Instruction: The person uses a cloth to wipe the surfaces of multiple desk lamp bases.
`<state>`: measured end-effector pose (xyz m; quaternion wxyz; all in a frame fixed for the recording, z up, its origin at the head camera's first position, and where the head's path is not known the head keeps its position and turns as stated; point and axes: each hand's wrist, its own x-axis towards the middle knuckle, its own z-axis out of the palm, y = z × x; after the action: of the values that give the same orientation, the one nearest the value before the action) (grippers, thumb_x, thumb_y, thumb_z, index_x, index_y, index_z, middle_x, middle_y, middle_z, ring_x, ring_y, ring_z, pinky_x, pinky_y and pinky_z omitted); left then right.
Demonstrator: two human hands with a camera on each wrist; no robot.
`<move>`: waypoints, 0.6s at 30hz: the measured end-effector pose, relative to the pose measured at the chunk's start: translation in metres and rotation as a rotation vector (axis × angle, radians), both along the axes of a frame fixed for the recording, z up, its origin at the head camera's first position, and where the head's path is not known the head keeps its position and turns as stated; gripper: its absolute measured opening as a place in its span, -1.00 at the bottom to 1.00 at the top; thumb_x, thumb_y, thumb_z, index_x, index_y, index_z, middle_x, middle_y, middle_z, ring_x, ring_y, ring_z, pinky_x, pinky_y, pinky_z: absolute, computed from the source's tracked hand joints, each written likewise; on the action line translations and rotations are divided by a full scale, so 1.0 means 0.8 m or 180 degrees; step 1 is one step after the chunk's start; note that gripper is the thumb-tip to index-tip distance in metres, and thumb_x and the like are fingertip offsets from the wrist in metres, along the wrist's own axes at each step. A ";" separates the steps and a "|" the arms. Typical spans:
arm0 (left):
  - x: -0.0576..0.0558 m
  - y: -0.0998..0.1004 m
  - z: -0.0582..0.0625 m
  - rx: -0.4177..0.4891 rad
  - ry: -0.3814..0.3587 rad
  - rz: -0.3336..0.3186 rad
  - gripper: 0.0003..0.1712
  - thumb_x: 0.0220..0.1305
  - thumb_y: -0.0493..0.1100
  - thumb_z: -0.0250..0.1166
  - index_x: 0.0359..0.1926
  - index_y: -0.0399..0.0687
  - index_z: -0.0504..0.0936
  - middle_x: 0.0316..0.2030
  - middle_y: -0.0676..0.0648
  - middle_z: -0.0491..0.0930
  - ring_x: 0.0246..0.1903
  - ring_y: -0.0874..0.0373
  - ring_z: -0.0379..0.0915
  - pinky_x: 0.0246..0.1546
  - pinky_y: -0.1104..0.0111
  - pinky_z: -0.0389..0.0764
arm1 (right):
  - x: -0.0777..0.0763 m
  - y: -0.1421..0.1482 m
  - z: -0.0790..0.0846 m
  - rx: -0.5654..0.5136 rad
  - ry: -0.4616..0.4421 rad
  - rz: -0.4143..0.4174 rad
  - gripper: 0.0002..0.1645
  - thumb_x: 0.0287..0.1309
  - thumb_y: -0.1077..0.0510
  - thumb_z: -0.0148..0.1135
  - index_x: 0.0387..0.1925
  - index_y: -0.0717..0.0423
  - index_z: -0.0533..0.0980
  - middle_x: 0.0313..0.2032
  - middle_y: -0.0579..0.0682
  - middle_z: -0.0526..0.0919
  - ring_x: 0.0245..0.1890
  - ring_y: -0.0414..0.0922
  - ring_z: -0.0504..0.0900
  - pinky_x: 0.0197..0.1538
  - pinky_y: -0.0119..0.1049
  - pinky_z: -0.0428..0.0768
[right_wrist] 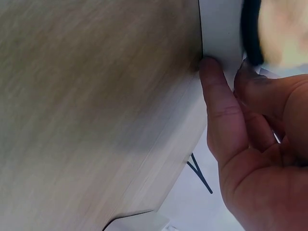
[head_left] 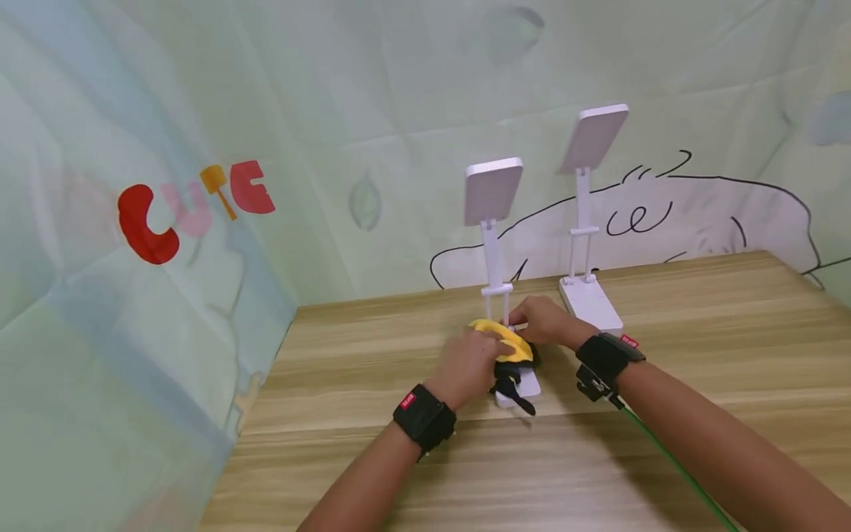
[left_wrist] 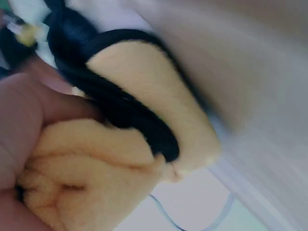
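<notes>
Near the middle of the table stands a white phone stand [head_left: 493, 196] with a tilted plate, two thin struts and a flat base. My left hand [head_left: 465, 369] grips a soft yellow cloth [head_left: 508, 346] with black edging over that base. In the left wrist view the cloth [left_wrist: 91, 163] bunches between the fingers, and a black strip [left_wrist: 120, 98] crosses it. At the rear of the base my right hand [head_left: 547, 321] pinches the stand. Its index fingertip lies along the side of the base [right_wrist: 221, 33] in the right wrist view, the thumb close to the cloth's black edge.
A second white phone stand [head_left: 592, 303] is upright behind and to the right, close to my right wrist. The wood-grain table [head_left: 359, 332] meets a printed backdrop [head_left: 332, 148] at its back and left edges. A green cable [head_left: 678, 469] runs along my right forearm.
</notes>
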<state>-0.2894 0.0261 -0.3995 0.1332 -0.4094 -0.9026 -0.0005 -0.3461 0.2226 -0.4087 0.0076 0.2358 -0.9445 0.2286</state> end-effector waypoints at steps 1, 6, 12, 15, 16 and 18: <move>-0.008 0.004 -0.001 0.0005 0.0048 0.0117 -0.56 0.13 -0.23 0.39 0.01 0.35 0.71 -0.10 0.20 0.71 -0.19 0.22 0.60 -0.18 0.35 0.59 | 0.000 0.001 0.001 0.0029 0.0061 0.0034 -0.88 0.03 0.28 0.37 -0.39 0.03 0.74 -0.35 -0.03 0.77 -0.37 -0.16 0.56 -0.18 -0.20 0.58; -0.022 0.019 0.000 -0.0210 0.0050 0.0419 -0.61 0.17 -0.14 0.40 0.00 0.42 0.71 -0.14 0.18 0.73 -0.23 0.16 0.58 -0.27 0.31 0.61 | 0.004 0.005 0.005 0.0066 0.0115 0.0079 -0.86 -0.02 0.34 0.33 -0.44 0.06 0.71 -0.42 -0.04 0.73 -0.43 -0.18 0.49 -0.22 -0.24 0.54; -0.012 0.022 0.007 -0.0440 0.0031 0.0371 -0.68 0.14 -0.10 0.44 -0.09 0.41 0.73 -0.23 0.16 0.72 -0.30 0.14 0.54 -0.36 0.31 0.57 | 0.006 0.002 0.007 0.0100 0.0094 0.0009 -0.93 0.02 0.28 0.37 -0.49 0.06 0.69 -0.48 -0.07 0.66 -0.46 -0.16 0.44 -0.29 -0.30 0.46; -0.002 0.018 0.009 -0.0483 0.0043 0.0311 -0.67 0.11 -0.11 0.45 -0.11 0.41 0.74 -0.24 0.16 0.71 -0.29 0.12 0.56 -0.40 0.30 0.57 | 0.005 -0.001 0.006 0.0087 0.0053 -0.0004 -0.94 0.08 0.24 0.36 -0.43 0.06 0.72 -0.42 -0.05 0.72 -0.41 -0.13 0.49 -0.25 -0.29 0.49; 0.003 0.017 0.009 -0.0486 0.0035 0.0272 -0.66 0.09 -0.11 0.46 -0.11 0.43 0.74 -0.23 0.17 0.71 -0.29 0.12 0.57 -0.41 0.31 0.56 | 0.005 -0.001 0.006 0.0076 0.0040 -0.0014 -0.93 0.09 0.24 0.36 -0.39 0.07 0.73 -0.37 -0.03 0.75 -0.39 -0.13 0.52 -0.23 -0.27 0.51; 0.013 0.015 0.009 -0.0480 0.0012 0.0159 -0.62 0.08 -0.11 0.46 -0.07 0.45 0.73 -0.18 0.21 0.72 -0.25 0.16 0.58 -0.36 0.34 0.57 | 0.006 0.000 0.006 0.0086 -0.0009 -0.0070 -0.87 0.10 0.23 0.36 -0.28 0.07 0.75 -0.28 0.01 0.79 -0.36 -0.13 0.55 -0.20 -0.26 0.54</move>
<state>-0.2786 0.0377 -0.3926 0.1037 -0.3956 -0.9097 0.0716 -0.3410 0.2229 -0.4038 0.0057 0.2253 -0.9500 0.2160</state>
